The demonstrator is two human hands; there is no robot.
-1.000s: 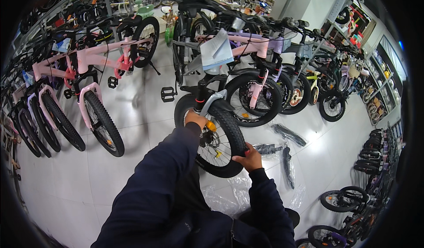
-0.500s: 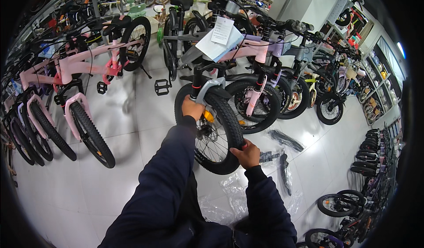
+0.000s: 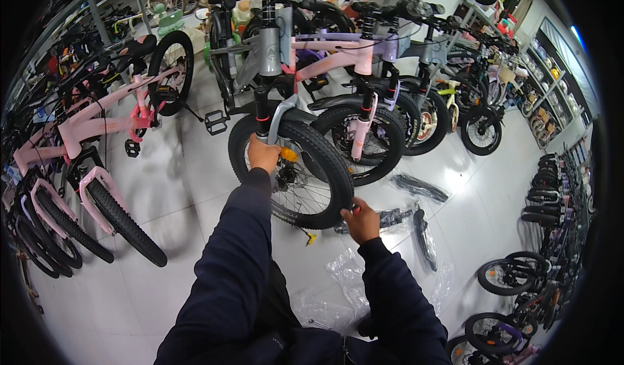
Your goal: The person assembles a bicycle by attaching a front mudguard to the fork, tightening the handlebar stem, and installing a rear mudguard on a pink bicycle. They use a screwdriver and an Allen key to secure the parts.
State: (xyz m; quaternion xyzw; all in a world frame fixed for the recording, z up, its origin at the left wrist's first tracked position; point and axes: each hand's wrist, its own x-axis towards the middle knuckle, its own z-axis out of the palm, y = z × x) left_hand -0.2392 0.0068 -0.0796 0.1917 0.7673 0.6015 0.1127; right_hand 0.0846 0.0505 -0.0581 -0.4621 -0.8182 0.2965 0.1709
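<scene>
With the left hand (image 3: pixel 263 155) clenched on the silver fork leg (image 3: pixel 278 119) and the right hand (image 3: pixel 361 221) gripping the knobby black front wheel (image 3: pixel 296 173) standing on the grey floor (image 3: pixel 175 196), wheel fitting looks underway, needing careful axle alignment.

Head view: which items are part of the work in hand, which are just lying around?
In hand:
left hand on the fork
right hand at the front wheel

Lying about:
black mudguards
clear plastic wrap
pink bikes
</scene>
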